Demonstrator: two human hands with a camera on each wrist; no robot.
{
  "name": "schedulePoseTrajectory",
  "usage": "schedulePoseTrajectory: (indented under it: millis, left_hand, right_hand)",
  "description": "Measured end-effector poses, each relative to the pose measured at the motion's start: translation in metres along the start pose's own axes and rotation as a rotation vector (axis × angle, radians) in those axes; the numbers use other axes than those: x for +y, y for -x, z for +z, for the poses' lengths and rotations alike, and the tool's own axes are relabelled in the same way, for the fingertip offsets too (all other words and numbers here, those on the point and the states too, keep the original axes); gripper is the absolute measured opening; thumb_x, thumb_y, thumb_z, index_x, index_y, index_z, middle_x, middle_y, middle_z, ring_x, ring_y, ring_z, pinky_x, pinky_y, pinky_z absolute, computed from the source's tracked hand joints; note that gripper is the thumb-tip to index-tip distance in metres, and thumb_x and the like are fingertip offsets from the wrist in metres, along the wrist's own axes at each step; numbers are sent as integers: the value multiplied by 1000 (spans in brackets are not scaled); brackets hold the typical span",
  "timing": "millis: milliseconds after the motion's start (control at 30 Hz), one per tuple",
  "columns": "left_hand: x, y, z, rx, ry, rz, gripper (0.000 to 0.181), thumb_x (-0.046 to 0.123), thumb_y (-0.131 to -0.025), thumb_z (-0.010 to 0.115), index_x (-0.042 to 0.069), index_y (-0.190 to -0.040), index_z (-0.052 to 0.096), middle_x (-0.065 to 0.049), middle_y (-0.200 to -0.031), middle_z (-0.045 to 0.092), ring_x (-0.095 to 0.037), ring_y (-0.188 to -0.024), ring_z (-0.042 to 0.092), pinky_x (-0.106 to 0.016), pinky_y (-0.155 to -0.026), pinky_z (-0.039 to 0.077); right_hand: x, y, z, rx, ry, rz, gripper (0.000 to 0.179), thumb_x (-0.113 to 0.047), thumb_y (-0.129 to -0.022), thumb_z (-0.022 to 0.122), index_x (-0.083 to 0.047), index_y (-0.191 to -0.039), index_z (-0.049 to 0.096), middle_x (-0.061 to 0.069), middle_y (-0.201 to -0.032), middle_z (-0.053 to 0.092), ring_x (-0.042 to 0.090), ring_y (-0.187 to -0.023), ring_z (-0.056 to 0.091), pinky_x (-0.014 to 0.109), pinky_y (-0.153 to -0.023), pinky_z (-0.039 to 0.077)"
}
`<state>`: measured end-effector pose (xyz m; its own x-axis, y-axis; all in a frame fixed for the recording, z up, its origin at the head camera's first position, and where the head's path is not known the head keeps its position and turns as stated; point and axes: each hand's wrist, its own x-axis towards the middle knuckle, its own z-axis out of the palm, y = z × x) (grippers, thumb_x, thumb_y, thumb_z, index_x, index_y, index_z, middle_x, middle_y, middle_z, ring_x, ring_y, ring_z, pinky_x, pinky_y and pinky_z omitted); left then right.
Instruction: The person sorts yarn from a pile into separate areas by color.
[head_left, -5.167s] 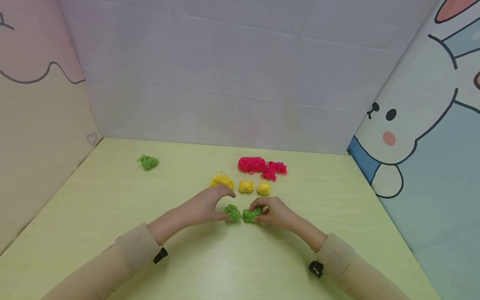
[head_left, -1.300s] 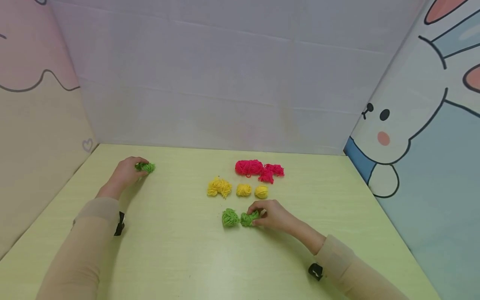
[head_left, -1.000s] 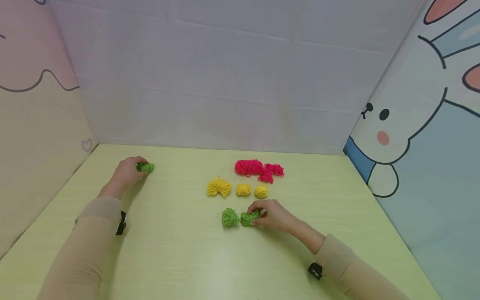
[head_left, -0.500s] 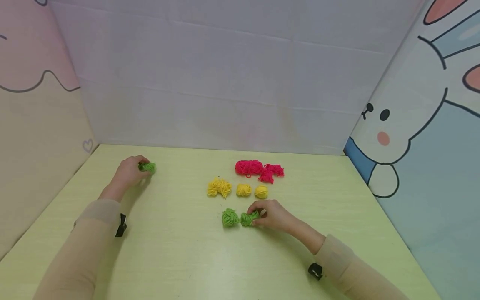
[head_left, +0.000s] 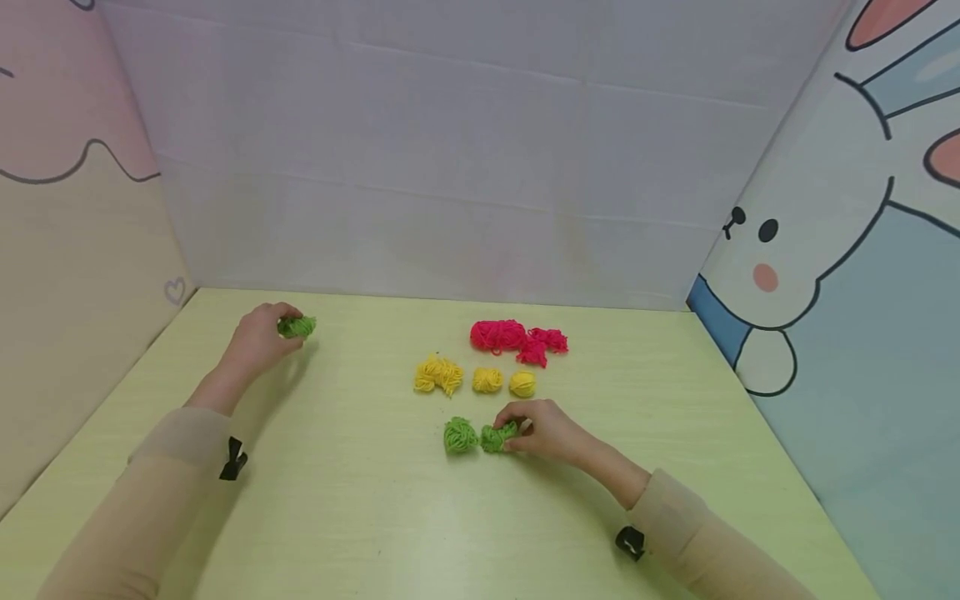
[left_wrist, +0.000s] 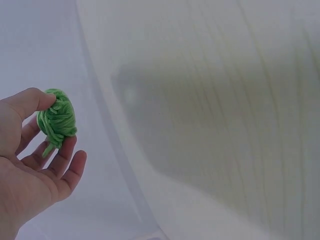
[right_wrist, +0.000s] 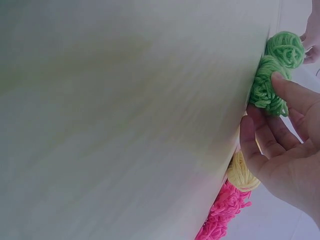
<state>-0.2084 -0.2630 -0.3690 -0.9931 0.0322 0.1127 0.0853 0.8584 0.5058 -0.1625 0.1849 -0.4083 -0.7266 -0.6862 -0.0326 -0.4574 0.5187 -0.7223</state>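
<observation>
At the far left of the table my left hand (head_left: 258,340) pinches a small green yarn ball (left_wrist: 60,117) between thumb and fingers; the left wrist view shows it raised off the surface with a short loose end hanging. My right hand (head_left: 547,429) holds a second green yarn ball (head_left: 495,437) down on the table near the middle, thumb on one side and fingers on the other. Right beside that one, on its left, sits a third green yarn ball (head_left: 461,435), rounder in shape. In the right wrist view my right hand's thumb lies over the held green ball (right_wrist: 270,90).
Behind the green balls runs a row of yellow yarn: a looser bundle (head_left: 438,375), a small ball (head_left: 487,380) and a rounder ball (head_left: 522,383). Farther back lie a pink yarn skein (head_left: 498,335) and smaller pink bundles (head_left: 542,346). A pale wall (head_left: 450,167) closes off the table's back.
My left hand has gone from beside the middle green balls to the far left, taken hold of the green ball there and lately lifted it slightly. The right hand stays in place.
</observation>
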Motion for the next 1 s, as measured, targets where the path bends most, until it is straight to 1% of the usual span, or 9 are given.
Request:
schedulePoseTrajectory:
  millis: [233, 400, 533, 700, 1000]
  left_hand:
    - [20, 6, -5, 67, 19, 32, 39, 10, -84, 67, -3, -119, 56, -27, -114, 52, -41, -99, 52, -55, -83, 44]
    - [38, 13, -7, 97, 40, 49, 38, 10, -83, 67, -3, -118, 57, -27, -117, 52, -40, -102, 51, -55, -84, 43]
    - [53, 19, -6, 106, 60, 63, 38, 10, -83, 67, -1, -118, 58, -25, -118, 52, -40, -105, 51, -56, -87, 42]
    - [74, 28, -3, 108, 93, 91, 37, 9, -84, 67, 1, -118, 58, -22, -118, 53, -37, -105, 51, -54, -88, 43]
    - [104, 41, 10, 115, 116, 177, 34, 8, -82, 68, 5, -115, 60, -15, -117, 55, -30, -99, 55, -47, -81, 48]
  right_hand:
    - [0, 1, 0, 9, 2, 6, 21, -6, -80, 74, -9, -100, 67, 5, -102, 68, 17, -86, 65, 16, -70, 52]
    - [-1, 1, 0, 12, 5, 8, 21, -6, -80, 74, -9, -100, 67, 4, -101, 67, 17, -86, 65, 16, -70, 52]
    - [-1, 1, 0, 9, 2, 10, 21, -6, -80, 74, -9, -100, 67, 5, -101, 67, 17, -86, 65, 16, -70, 52]
    - [0, 0, 0, 11, 11, 8, 21, -7, -80, 74, -9, -99, 67, 4, -101, 68, 17, -88, 65, 17, -71, 52]
    - [2, -1, 1, 14, 21, 5, 20, -8, -80, 74, -10, -99, 67, 2, -99, 67, 16, -91, 62, 18, -72, 52]
